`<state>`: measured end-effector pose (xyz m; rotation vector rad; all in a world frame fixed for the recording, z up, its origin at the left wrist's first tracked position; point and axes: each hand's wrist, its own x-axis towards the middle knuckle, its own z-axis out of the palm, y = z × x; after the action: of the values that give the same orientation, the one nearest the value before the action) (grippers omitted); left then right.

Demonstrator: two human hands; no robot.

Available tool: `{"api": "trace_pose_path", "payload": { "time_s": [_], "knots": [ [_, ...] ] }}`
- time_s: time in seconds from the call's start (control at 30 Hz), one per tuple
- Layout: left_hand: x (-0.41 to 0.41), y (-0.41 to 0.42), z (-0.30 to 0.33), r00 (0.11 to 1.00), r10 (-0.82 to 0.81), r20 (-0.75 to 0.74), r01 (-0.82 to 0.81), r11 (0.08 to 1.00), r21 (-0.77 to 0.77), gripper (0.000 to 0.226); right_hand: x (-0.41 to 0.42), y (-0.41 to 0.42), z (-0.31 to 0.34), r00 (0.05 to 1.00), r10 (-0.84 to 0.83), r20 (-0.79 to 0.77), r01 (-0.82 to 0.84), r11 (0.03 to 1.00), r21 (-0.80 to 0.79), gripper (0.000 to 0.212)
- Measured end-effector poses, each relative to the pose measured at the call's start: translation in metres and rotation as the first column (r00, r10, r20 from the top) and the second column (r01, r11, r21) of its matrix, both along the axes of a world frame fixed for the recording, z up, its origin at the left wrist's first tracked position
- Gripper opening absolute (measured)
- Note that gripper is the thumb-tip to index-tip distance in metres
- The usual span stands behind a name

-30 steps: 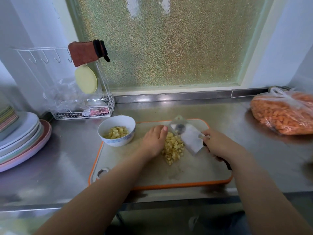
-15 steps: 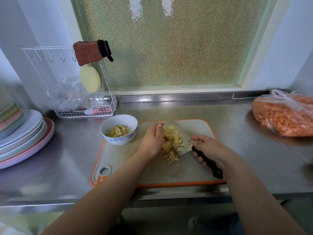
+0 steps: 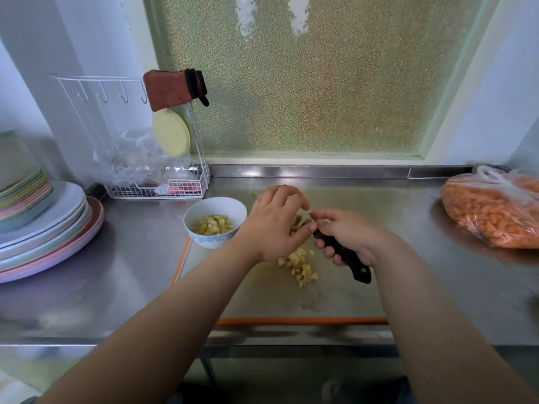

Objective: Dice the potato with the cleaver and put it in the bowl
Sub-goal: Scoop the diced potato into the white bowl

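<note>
A small heap of diced potato (image 3: 300, 265) lies on the orange-rimmed cutting board (image 3: 303, 321). My right hand (image 3: 348, 236) grips the cleaver by its black handle (image 3: 347, 258); the blade is mostly hidden behind my hands. More dice seem to rest on the blade, under my left hand (image 3: 272, 225), which is cupped over them with fingers curled. A white bowl (image 3: 215, 221) with potato dice in it stands just left of my left hand, at the board's far left corner.
A stack of coloured plates (image 3: 43, 231) fills the counter's left side. Behind the bowl stands a white wire rack (image 3: 154, 185) with a sponge and plastic bags. A bag of orange carrot pieces (image 3: 495, 211) lies at the right.
The cleaver's blade slid under part of the potato pile and rose with it. My left hand lifted from the board and now cups the dice on the blade, closer to the bowl.
</note>
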<state>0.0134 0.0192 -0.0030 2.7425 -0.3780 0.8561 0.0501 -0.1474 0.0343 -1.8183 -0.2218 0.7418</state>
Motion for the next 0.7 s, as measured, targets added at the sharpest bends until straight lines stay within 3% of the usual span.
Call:
{"api": "trace_pose_path", "payload": {
  "time_s": [0.3, 0.7],
  "knots": [
    [-0.007, 0.060, -0.002, 0.974, 0.141, -0.178, -0.176, 0.964, -0.200, 0.042, -0.001, 0.068, 0.011, 0.995, 0.096, 0.027, -0.094, 0.992, -0.084, 0.036],
    [-0.009, 0.101, -0.009, 0.942, 0.264, -0.206, -0.291, 0.950, -0.114, 0.050, -0.009, 0.095, 0.012, 0.986, 0.149, 0.072, -0.140, 0.983, -0.120, 0.034]
  ]
}}
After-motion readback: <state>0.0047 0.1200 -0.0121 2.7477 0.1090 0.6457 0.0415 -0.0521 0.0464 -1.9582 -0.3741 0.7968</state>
